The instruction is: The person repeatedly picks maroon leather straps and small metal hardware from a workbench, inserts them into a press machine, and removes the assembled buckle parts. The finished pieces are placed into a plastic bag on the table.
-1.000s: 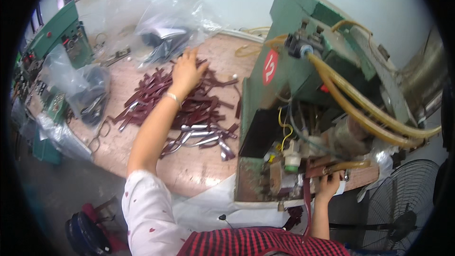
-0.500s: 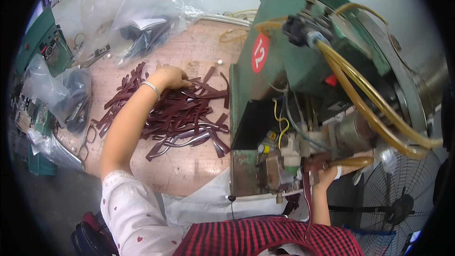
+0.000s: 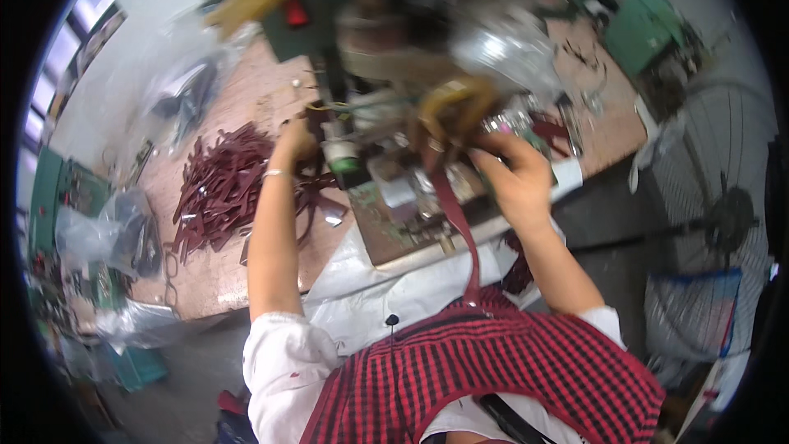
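A maroon strap [image 3: 460, 234] hangs from the front of the green machine [image 3: 394, 107] down toward my checked apron. My right hand [image 3: 514, 177] grips the strap's upper end at the machine's work area, fingers curled around it. My left hand [image 3: 294, 141] is raised against the machine's left side, just past the pile of maroon straps [image 3: 222, 189] on the wooden table [image 3: 209, 275]. Its fingers look curled, but motion blur hides whether they hold anything. A thin bracelet sits on my left wrist.
Clear plastic bags [image 3: 177, 103] with dark parts lie at the back of the table, and more bags [image 3: 123, 230] sit at its left end. A standing fan [image 3: 715, 222] is at the right. Another green machine [image 3: 649, 29] stands at the far right.
My left hand has left the strap pile and come to the machine's left side. My right hand stays at the machine with the strap. The view has swung left, and the machine now sits centre.
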The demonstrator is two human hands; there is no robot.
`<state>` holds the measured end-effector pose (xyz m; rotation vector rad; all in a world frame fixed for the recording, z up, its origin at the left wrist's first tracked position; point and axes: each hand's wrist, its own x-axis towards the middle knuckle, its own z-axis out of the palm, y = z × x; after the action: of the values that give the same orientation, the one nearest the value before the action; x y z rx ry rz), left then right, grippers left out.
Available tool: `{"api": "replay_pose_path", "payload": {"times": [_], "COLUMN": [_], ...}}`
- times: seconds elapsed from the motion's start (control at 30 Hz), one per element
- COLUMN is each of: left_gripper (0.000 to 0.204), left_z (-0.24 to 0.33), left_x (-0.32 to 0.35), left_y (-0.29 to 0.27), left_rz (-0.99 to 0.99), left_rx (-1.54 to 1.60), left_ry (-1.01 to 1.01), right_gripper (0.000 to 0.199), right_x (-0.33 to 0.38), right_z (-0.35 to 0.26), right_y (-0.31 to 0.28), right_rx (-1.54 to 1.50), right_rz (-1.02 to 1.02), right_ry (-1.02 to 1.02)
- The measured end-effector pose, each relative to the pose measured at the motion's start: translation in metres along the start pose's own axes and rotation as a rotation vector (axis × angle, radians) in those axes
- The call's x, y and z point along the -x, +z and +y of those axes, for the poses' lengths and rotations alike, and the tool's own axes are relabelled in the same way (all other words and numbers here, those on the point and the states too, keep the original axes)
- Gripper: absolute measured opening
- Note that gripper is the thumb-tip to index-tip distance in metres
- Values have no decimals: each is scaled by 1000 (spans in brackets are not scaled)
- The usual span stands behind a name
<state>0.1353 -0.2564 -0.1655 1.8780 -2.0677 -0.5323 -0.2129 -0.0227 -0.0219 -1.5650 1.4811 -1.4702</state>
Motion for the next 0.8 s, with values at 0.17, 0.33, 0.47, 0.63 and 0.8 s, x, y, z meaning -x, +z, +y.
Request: {"api": "replay_pose_path", "payload": {"times": [0.17, 0.33, 0.47, 0.63, 0.8], "left_gripper": [27, 15, 17, 9, 22], "left_z": [-38, 11, 105, 194, 230], "left_x": [47, 133, 228, 267, 273], "left_y": [-17, -63, -95, -68, -53], "left_rz": [299, 701, 758, 801, 652], "left_rx": [350, 1107, 1223, 598, 176], "left_ry": [62, -31, 123, 869, 953], "right_gripper": [37, 40, 51, 45, 31], "right_x": [4, 4, 22, 21, 45], "right_z": [-13, -43, -65, -27, 57], "right_y": [26, 28, 11, -34, -78], "right_rx": [-456, -670, -685, 14, 821], "right_rz": [-83, -143, -246, -250, 89], "right_ry": [108, 280, 296, -245, -110]}}
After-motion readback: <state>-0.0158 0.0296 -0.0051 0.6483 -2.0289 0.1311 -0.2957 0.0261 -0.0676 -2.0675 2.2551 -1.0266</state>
